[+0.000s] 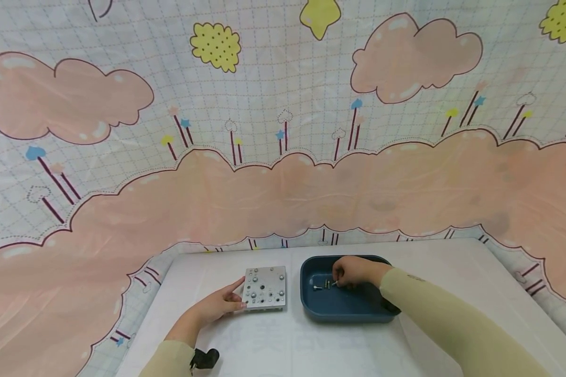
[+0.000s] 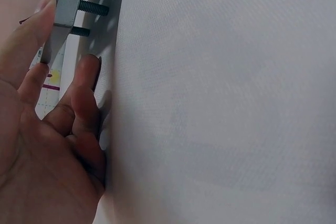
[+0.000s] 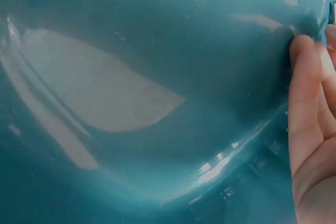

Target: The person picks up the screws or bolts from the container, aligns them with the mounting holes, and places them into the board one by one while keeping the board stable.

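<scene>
Showing bolt heads (image 1: 254, 279) and holes (image 1: 262, 287) above, threaded ends (image 2: 94, 8) below, the silvery, squarish metal plate (image 1: 267, 285) is facing up left of the blue tray (image 1: 344, 303). The left hand (image 1: 218, 303) is gripping its near-left corner; the right hand (image 1: 356, 270), fingers curled inside the tray, is pinching a small screw (image 1: 335, 283).

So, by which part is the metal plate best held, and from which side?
I would pinch the metal plate by its left edge near the front corner, coming from the left, where the left hand is. Its straight sides should offer a grip; threaded bolts stick out underneath, and the blue tray stands close on its right.
</scene>
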Motion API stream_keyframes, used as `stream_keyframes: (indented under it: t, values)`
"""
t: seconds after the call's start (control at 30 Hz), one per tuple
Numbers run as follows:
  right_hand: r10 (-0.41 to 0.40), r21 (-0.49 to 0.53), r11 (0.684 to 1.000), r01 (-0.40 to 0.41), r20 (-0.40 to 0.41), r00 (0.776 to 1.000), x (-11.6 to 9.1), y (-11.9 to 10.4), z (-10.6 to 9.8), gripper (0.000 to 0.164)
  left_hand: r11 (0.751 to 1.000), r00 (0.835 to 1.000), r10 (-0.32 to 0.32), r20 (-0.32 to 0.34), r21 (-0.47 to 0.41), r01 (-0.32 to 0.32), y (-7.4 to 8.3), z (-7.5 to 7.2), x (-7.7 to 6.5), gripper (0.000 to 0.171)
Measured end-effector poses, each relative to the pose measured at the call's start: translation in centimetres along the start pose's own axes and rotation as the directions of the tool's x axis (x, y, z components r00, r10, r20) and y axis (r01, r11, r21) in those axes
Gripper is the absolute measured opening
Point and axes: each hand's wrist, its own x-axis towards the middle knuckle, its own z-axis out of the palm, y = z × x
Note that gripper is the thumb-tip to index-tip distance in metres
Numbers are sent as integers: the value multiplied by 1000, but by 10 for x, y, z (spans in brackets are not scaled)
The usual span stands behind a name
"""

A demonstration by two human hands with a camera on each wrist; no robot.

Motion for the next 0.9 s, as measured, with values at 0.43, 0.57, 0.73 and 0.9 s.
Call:
stream_keyframes:
  t: [0.43,0.57,0.73,0.9]
  values:
    - [0,161,987,-1,7,1000,-3,-1,-1,11,1000,1000,16,10,-21,-15,-3,0,1,87]
    - [-24,164,986,24,-2,1000,-4,0,-4,8,1000,1000,20,4,-21,-20,-4,1,1,86]
    - [-46,159,986,48,-14,999,-4,0,-7,9,1000,1000,12,6,-22,-12,-2,1,0,86]
    - [-63,166,984,68,-36,997,-3,-4,-9,9,1000,1000,11,8,-28,-11,-1,0,-1,87]
